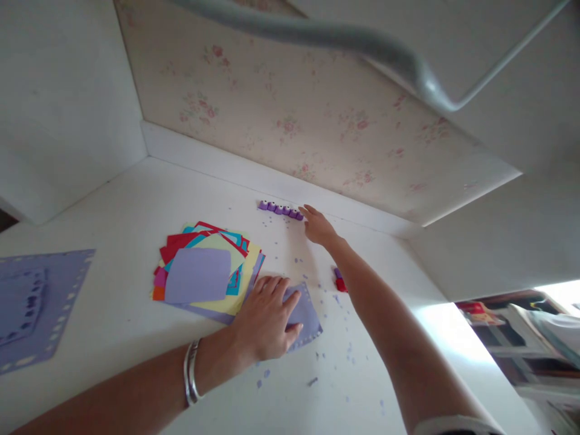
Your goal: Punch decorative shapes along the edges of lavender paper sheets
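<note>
My left hand (267, 317) lies flat with fingers spread on a sheet of purple paper (307, 314) that has small punched holes along its edges. My right hand (319, 226) reaches to the back of the table, fingers extended, at the right end of a row of small purple craft punches (280, 209). Whether its fingertips touch the last punch I cannot tell. Beside my right forearm, partly hidden, is a red and purple punch (341, 283). Left of my left hand is a stack of coloured paper (199, 275), with a plain purple piece on top.
Purple sheets with punched borders (75, 287) lie at the far left. Small purple paper bits (266, 373) are scattered over the white table (181, 193). A floral wall panel (290, 127) stands behind it, and a grey metal tube (317, 30) crosses above. Shelves (521, 338) are at the right.
</note>
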`<control>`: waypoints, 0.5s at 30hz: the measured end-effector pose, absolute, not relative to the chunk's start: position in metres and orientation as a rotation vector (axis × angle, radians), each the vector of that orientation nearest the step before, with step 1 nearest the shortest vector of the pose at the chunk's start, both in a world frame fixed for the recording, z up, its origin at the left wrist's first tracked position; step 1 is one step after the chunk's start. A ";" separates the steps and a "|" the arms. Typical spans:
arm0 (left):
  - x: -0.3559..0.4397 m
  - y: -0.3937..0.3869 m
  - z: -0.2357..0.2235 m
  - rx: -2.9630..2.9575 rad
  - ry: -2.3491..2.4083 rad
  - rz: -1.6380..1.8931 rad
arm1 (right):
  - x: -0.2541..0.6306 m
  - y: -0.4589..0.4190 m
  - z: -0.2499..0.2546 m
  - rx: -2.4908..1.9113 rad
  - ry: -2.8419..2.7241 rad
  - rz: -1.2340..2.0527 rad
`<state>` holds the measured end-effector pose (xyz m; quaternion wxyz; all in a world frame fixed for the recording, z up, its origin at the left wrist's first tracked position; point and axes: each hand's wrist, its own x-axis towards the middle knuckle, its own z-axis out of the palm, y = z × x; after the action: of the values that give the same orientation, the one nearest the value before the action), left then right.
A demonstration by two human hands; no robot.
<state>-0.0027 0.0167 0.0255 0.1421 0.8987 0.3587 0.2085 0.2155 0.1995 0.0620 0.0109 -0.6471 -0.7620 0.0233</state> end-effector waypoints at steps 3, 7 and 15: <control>-0.003 0.018 0.022 2.573 1.041 0.606 | 0.217 0.210 0.062 -2.013 -2.416 0.077; -0.004 0.020 0.023 2.554 1.028 0.613 | 0.225 0.200 0.069 -1.996 -2.435 0.091; -0.004 0.023 0.027 2.569 0.944 0.593 | 0.237 0.078 0.073 -1.805 -2.142 0.327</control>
<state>-0.0037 0.0233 0.0270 0.1700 0.9040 0.3321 0.2088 0.2374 0.0781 0.0732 0.1599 -0.6318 -0.7498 0.1145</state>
